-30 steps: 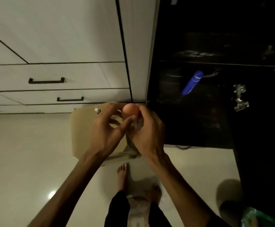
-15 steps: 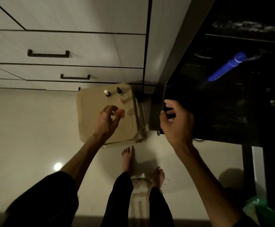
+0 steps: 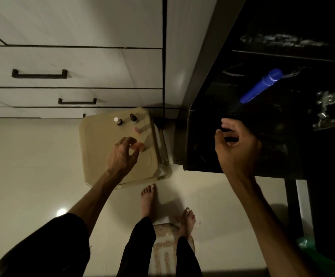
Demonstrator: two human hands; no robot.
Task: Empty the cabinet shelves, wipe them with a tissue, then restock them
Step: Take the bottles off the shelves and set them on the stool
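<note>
Beige plastic stool (image 3: 102,156), frame centre: three small bottles (image 3: 127,122) unloaded; left hand (image 3: 122,154) pinches a pink item (image 3: 139,145). Dark cabinet shelf (image 3: 262,136), right: blue cylindrical tube (image 3: 259,86) remains; right hand (image 3: 236,148) fingers loosely curled, empty. Wiping and restocking judged outstanding.

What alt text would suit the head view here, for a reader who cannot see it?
Seen from above, a person's left hand reaches over a beige plastic stool holding three small bottles, with something small and pinkish at its fingertips. The right hand, fingers loosely curled, reaches into a dark open cabinet where a blue cylindrical tube lies.
</note>
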